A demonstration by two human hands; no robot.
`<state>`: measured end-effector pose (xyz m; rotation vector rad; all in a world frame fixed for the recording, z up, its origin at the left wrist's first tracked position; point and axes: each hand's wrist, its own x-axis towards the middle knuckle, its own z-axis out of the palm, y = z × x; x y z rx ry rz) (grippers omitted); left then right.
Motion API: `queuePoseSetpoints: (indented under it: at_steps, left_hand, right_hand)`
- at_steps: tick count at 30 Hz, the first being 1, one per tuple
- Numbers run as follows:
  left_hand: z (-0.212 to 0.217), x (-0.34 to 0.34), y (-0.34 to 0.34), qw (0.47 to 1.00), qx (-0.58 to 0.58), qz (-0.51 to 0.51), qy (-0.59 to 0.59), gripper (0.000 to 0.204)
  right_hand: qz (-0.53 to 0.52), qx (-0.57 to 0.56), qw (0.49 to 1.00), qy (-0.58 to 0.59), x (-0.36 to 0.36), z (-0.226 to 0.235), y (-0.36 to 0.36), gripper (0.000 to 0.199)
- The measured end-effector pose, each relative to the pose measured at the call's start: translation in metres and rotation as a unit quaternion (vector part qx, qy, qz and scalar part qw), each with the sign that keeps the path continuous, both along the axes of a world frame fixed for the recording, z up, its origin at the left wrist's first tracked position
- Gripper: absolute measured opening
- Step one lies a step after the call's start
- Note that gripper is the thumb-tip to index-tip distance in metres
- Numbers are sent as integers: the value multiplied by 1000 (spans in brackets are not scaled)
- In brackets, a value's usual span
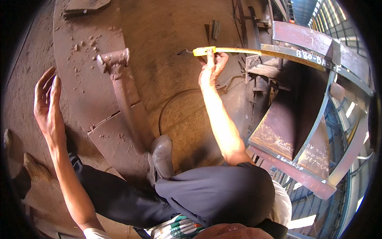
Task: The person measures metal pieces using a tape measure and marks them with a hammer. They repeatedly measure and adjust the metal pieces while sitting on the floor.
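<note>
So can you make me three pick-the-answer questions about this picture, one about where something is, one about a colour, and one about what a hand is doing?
1. Where is the right hand?
A. on the grey shoe
B. at the end of the tape measure
C. on the knee

2. What colour is the flat tape measure?
A. yellow
B. blue
C. white

3. How is the left hand?
A. gripping a hammer
B. closed in a fist
C. open, holding nothing

Answers: 1 B, its fingers pinch the tape's end against the rusty brown steel plate. 2 A, the strip looks yellow along the rusty steel beam. 3 C, its fingers are spread and empty.
</note>
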<state>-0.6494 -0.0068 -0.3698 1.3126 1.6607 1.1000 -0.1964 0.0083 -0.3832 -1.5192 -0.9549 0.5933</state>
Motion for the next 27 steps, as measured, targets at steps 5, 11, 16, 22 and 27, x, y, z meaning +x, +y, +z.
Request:
queuePoseSetpoints:
  at_steps: [5,11,16,22,27]
  left_hand:
    - [-3,-1,1,1000,7,10,17,44]
    - [-12,-6,-1,1000,15,19,20,45]
    - [-14,-6,1,1000,21,8,19,44]
    - [-16,-10,-2,1000,16,10,9,44]
    - [-19,-14,2,1000,7,9,-6,42]
  right_hand:
    - [12,6,1000,2,-1,3,1,38]
    - [18,-1,1000,-4,-6,3,-1,35]
    - [16,-12,1000,-3,-6,5,-4,35]
    - [22,-14,1000,-6,-7,4,-5,37]
    - [18,-11,1000,-1,-15,6,-3,36]
